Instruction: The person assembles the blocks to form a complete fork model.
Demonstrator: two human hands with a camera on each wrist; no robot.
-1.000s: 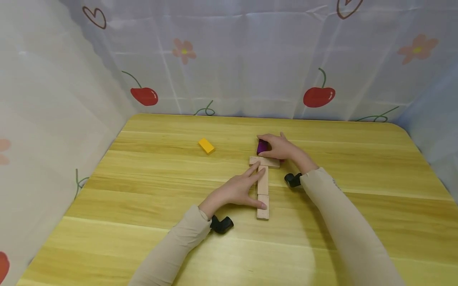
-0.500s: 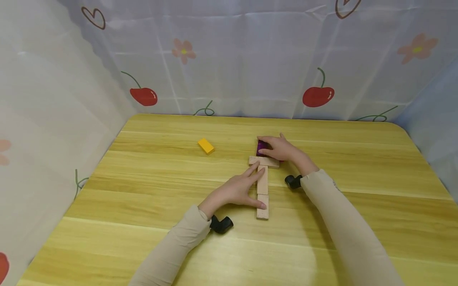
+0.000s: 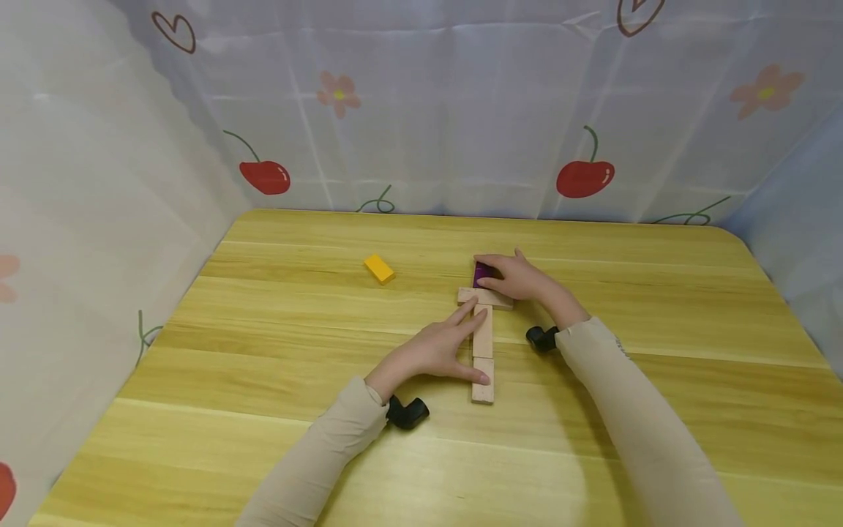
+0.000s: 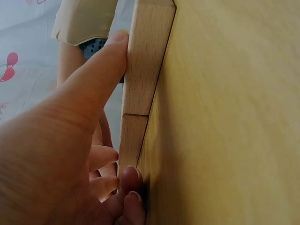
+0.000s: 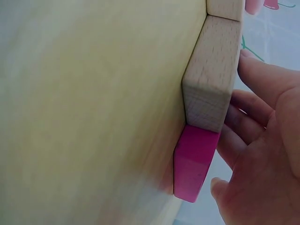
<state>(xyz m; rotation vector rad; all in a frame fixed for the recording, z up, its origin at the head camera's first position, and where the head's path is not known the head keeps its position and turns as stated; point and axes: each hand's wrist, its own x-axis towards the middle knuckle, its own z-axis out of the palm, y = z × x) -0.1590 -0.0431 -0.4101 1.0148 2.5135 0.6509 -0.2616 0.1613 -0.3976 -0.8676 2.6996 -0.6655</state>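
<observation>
Two plain wooden blocks lie end to end, the nearer block point(image 3: 484, 393) and the farther block point(image 3: 483, 340). A third wooden block point(image 3: 494, 298) lies crosswise at their far end. My left hand point(image 3: 431, 351) rests over the row with fingers spread, its thumb on the nearer block and two fingertips by the farther one and the crosspiece. My right hand point(image 3: 520, 277) pinches a purple block point(image 3: 483, 274) just beyond the crosspiece, index finger at its far end and thumb at its near end. A pink block point(image 5: 194, 157) lies against the crosspiece, hidden by my right hand in the head view.
A yellow block point(image 3: 380, 268) lies apart on the wooden table point(image 3: 263, 329), left of the purple one. A patterned curtain point(image 3: 421, 110) hangs beyond the table's far edge. A black wrist-worn piece point(image 3: 408, 414) shows at my left cuff, another point(image 3: 542, 339) at my right.
My right hand has shifted slightly nearer, with the purple block drawn closer to the wooden crosspiece. My left hand has stayed in place on the row.
</observation>
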